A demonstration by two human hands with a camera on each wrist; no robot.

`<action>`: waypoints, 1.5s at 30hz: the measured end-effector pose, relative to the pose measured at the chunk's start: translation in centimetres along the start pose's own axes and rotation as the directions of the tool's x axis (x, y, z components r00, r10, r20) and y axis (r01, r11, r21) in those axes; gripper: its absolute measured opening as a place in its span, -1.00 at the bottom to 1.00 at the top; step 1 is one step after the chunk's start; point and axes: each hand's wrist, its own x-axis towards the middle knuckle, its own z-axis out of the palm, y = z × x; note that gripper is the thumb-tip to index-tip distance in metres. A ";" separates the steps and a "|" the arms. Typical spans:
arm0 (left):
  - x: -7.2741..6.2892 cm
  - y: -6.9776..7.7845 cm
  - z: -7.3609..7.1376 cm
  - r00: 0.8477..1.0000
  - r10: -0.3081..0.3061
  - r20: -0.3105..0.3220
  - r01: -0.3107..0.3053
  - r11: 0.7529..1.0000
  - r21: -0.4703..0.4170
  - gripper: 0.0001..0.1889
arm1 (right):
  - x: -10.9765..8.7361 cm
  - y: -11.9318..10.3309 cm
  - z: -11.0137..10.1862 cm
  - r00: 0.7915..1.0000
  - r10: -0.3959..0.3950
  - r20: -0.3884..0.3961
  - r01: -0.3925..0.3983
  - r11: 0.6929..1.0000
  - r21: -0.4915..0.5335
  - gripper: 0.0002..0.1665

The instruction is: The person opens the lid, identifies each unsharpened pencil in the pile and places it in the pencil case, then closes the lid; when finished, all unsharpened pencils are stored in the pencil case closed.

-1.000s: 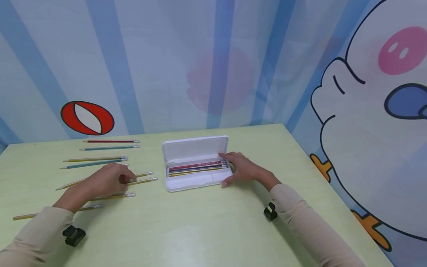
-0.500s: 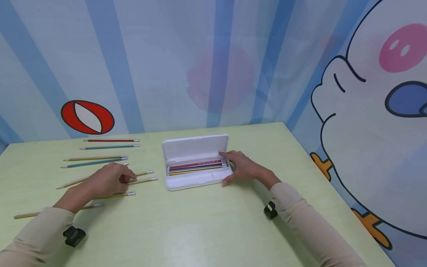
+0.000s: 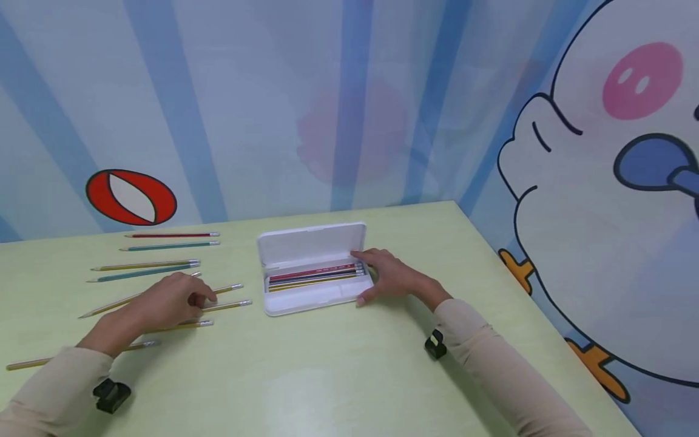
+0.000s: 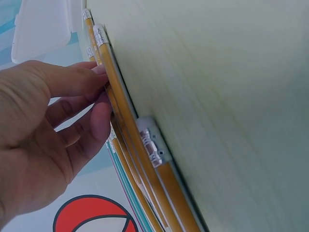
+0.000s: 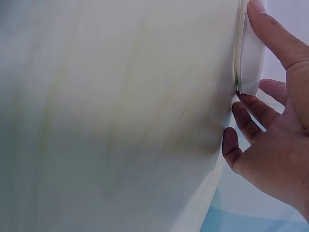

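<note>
At the left of the table, my left hand (image 3: 166, 300) pinches a yellow pencil (image 3: 226, 305) between thumb and fingertips; its eraser end points toward the case. The left wrist view shows the hand (image 4: 53, 101) close beside several yellow pencils, the thumb tip meeting one, partly hidden by a nearer pencil (image 4: 118, 84). My right hand (image 3: 390, 276) grips the right end of a white pencil case (image 3: 306, 305), thumb at its front corner, fingers toward the lid. The case stands with its lid raised; red, dark and yellow pencils (image 3: 306, 283) lie in its rear part.
Beyond the left hand lie a red pencil (image 3: 172, 235), a green pencil (image 3: 169, 246) and several more yellow and green ones. Another yellow pencil (image 3: 30, 364) passes under the left forearm. A printed curtain (image 3: 262, 109) borders the table (image 3: 327, 376) behind and at right.
The head view has turned slightly right, so everything sits a little further left in it. Both hands keep their places at the pencil and the case.
</note>
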 end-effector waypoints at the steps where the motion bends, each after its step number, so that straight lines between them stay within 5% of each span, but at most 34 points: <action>1: -0.1 0.0 0.0 1.000 -0.004 0.002 0.004 1.000 -0.002 -0.74 | 0.0 -0.1 0.0 1.000 0.005 0.003 -0.005 1.000 0.000 0.26; 32: -0.3 0.0 0.1 1.000 -0.021 -0.019 0.022 0.999 0.046 -0.73 | 0.1 -0.3 0.1 1.000 -0.004 -0.004 0.004 1.000 -0.007 0.26; 45: -0.2 0.6 -0.9 0.999 -0.045 -0.011 0.044 0.998 -0.041 -0.68 | 0.2 -0.3 0.2 1.000 -0.008 -0.002 0.008 1.000 -0.004 0.26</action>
